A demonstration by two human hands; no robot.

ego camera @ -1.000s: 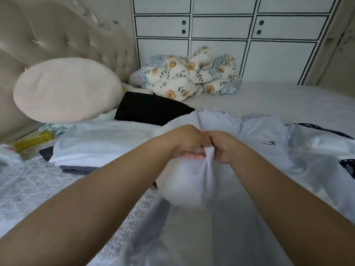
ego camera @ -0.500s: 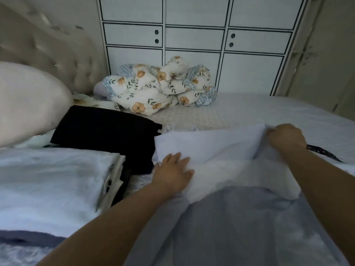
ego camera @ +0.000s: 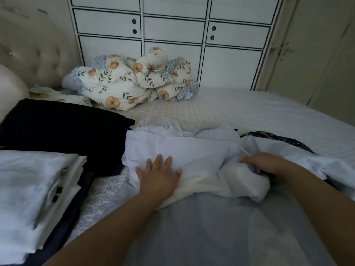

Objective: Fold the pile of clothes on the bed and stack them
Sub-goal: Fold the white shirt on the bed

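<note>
A: We are looking at the bed point(ego camera: 240, 110), which is filling most of the view, and a white wardrobe point(ego camera: 172, 31) is standing behind it.

B: Yes, and at the far side a flowered duvet point(ego camera: 132, 81) is lying bunched against the wardrobe. On the left a black folded garment point(ego camera: 63, 127) is lying, and nearer to us a stack of folded white clothes point(ego camera: 34, 191) is sitting beside it.

A: In the middle we are seeing the white garment point(ego camera: 192, 154), which is lying on the bed, partly folded, on a grey cloth point(ego camera: 211, 233).

B: Our left hand point(ego camera: 158, 177) is pressing flat on the garment's left part, with the fingers straight and spread wide.

A: Our right hand point(ego camera: 269, 164) is gripping the right end of the same garment; the fingers are curling into the bunched fabric.

B: A dark patterned strip point(ego camera: 278, 139) is lying just behind the right hand; we cannot tell what it is.
</note>
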